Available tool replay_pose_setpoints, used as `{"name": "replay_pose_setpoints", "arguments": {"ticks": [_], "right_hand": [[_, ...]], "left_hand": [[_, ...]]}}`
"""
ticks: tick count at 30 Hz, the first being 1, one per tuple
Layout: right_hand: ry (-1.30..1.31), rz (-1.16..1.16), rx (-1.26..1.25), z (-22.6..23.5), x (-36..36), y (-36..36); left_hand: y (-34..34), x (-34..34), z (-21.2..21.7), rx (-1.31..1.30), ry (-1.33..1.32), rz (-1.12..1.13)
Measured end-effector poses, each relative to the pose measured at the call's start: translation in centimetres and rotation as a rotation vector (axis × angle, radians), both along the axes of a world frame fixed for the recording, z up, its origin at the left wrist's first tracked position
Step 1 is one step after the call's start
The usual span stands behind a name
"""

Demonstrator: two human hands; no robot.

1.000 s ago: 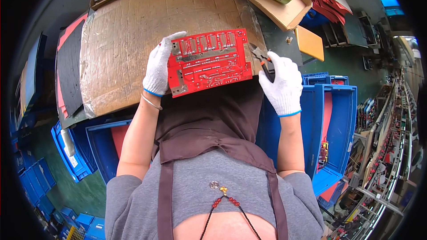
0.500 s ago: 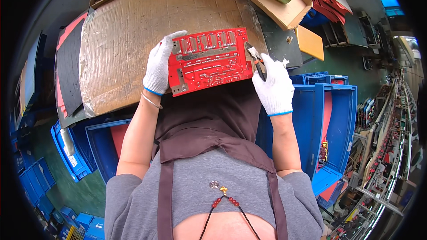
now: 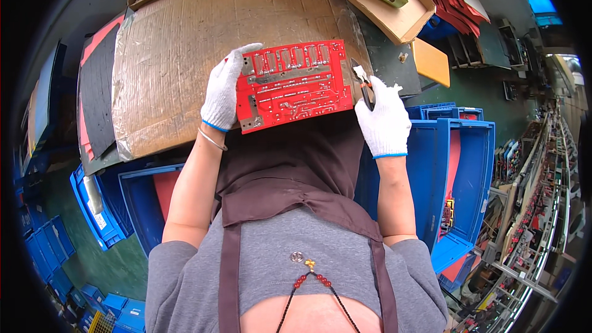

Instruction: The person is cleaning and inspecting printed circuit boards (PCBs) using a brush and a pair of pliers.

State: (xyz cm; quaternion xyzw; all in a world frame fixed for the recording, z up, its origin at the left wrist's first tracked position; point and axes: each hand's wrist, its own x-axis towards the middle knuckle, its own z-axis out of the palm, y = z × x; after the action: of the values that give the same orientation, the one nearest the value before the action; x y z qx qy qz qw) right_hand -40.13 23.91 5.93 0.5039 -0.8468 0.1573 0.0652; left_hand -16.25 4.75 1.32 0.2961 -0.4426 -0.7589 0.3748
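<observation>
Cutter [image 3: 364, 89] handles hidden in right hand [image 3: 383, 117]; circuit board [image 3: 293, 83] lower-left corner behind left hand [image 3: 223, 95].

Circuit board [image 3: 293, 83]: red, with silver-grey tracks and parts. Gloves on left hand [image 3: 223, 92] and right hand [image 3: 383, 117]: white knit, blue-edged cuffs. Cardboard sheet [image 3: 179, 55] was brown; bins [image 3: 459, 166] blue; apron [image 3: 290, 179] dark brown.

Left hand [image 3: 223, 94] gloved, fingers gripping; right hand [image 3: 383, 121] gloved, fisted.
</observation>
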Motion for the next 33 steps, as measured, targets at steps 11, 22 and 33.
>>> {"name": "replay_pose_setpoints", "arguments": {"ticks": [11,22,33], "right_hand": [[0.147,0.204,0.017,2.4,0.9,-1.1],[0.007,0.387,0.034,4.7,4.8,-2.9],[0.168,0.535,0.14,5.3,5.6,-5.8]], "left_hand": [[-0.1,0.4,-0.4,0.018,0.04,0.004],[0.2,0.0,0.0,-0.007,0.074,-0.026],[-0.1,0.3,-0.4,-0.078,0.059,-0.061]]}}
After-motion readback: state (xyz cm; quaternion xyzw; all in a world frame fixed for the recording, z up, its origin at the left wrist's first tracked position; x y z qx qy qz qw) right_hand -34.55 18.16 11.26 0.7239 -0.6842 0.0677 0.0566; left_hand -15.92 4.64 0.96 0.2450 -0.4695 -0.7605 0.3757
